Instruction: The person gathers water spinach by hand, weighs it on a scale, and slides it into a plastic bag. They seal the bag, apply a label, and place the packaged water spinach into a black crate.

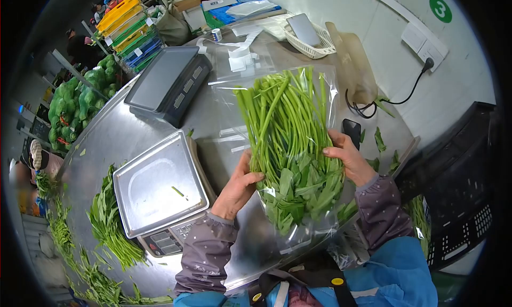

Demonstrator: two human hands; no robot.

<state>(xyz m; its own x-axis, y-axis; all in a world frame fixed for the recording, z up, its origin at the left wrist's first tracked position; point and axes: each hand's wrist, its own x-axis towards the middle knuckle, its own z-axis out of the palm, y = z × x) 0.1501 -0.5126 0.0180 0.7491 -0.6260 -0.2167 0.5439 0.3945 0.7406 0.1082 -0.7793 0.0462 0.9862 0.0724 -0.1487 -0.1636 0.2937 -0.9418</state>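
Observation:
A clear plastic bag of leafy greens (290, 131), with long green stems at the far end and leaves toward me, is held between both my hands over the metal table. My left hand (238, 187) grips its left side, the thumb lying on top. On the opposite edge, my right hand (349, 157) holds the bag with its thumb over the front and the other fingers mostly hidden. Left of my left hand stands a scale (160, 184) with a scrap of stem on its steel plate. A dark phone (351, 131) lies just beyond my right hand.
Loose greens (109, 221) lie left of the scale. A second, grey scale (170, 85) stands farther back. At the back are a white basket (314, 43) and stacked crates (128, 32). A black crate (453, 184) is at the right, and a cable (405, 100) runs to the wall socket.

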